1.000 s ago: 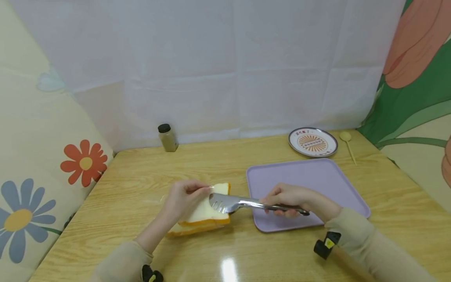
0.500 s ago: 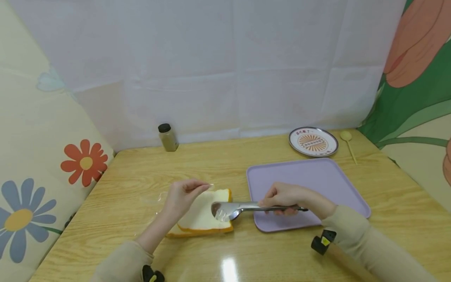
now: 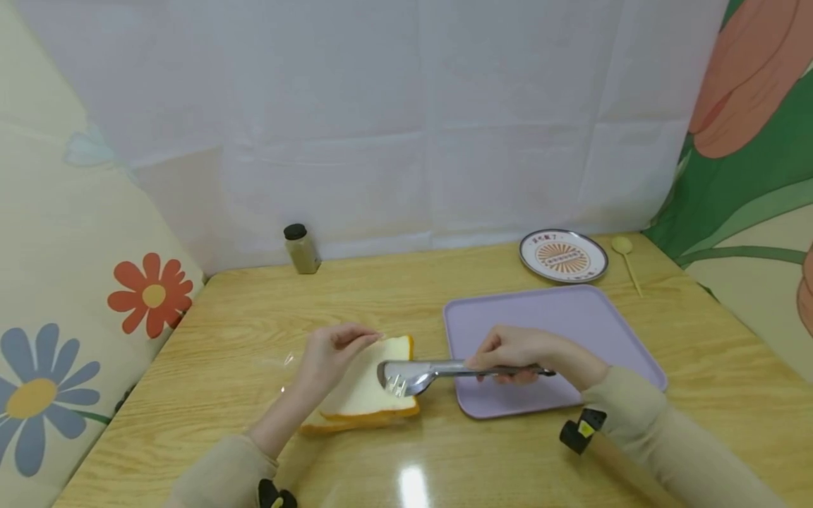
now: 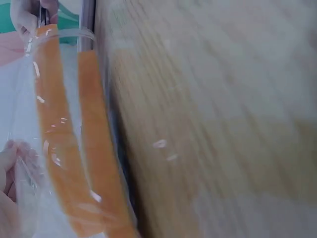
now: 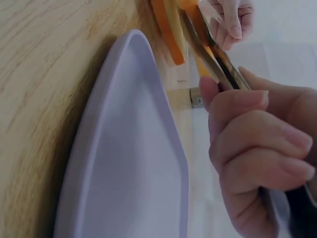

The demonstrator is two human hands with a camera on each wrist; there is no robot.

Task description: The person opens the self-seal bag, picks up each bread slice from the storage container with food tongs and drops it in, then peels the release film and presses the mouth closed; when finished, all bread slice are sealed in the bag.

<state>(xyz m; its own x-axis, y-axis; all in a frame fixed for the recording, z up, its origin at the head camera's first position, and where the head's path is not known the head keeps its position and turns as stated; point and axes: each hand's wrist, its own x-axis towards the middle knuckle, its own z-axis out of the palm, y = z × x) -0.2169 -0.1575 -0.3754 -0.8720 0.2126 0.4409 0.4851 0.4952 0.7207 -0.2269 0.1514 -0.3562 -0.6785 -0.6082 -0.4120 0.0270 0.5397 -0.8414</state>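
Observation:
Two slices of white bread with orange crusts lie one over the other inside a clear plastic bag [image 4: 77, 33]. The upper bread slice [image 3: 362, 388] sits between the ends of metal tongs [image 3: 447, 367]. My right hand [image 3: 514, 353] grips the tongs by the handle, with fingers curled round it in the right wrist view. At the far left edge of the bread, my left hand [image 3: 327, 360] pinches the film of the bag between thumb and fingers. Below, the lower bread slice [image 3: 314, 425] is mostly covered by the upper one; a gap separates their crusts in the left wrist view.
A purple tray [image 3: 546, 310] lies under and beyond my right hand. Behind it are a patterned round plate [image 3: 564, 257] and a yellow spoon [image 3: 625, 255]. Farther back on the left stands a black-capped jar [image 3: 302, 252], near the white cloth backdrop [image 3: 356, 155].
The tongs and upper slice dipped toward the lower slice, then rose slightly. They now sit a little nearer to me than a second ago. My left hand has hardly moved.

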